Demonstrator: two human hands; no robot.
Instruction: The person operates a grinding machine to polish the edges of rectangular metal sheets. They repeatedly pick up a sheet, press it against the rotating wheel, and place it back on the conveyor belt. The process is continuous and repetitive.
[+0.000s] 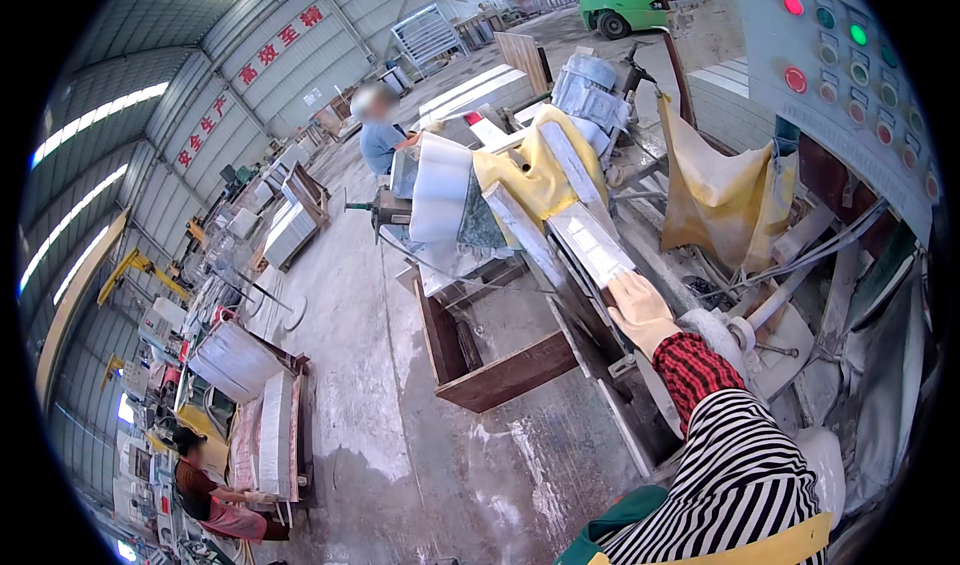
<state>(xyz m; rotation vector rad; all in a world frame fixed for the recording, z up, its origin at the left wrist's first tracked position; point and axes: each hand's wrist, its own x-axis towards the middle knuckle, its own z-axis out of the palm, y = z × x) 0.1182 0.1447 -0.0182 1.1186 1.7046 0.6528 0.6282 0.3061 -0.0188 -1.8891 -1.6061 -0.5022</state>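
My right hand, in a cream glove, lies on the near end of a pale, glossy slab strip. Its fingers stretch flat along the strip and its thumb rests to the left side. The strip lies on a narrow machine bed, and its far end reaches the edge of a wet yellow cloth cover. Two grey bars flank the strip's path there. What lies under the cloth is hidden. A red-checked cuff and a striped sleeve cover my right arm. My left hand is out of the picture.
A control panel with lit red and green buttons hangs upper right, above a yellow sheet. A motor sits behind the cloth. A brown wooden frame stands left. One person stands beyond; another works lower left.
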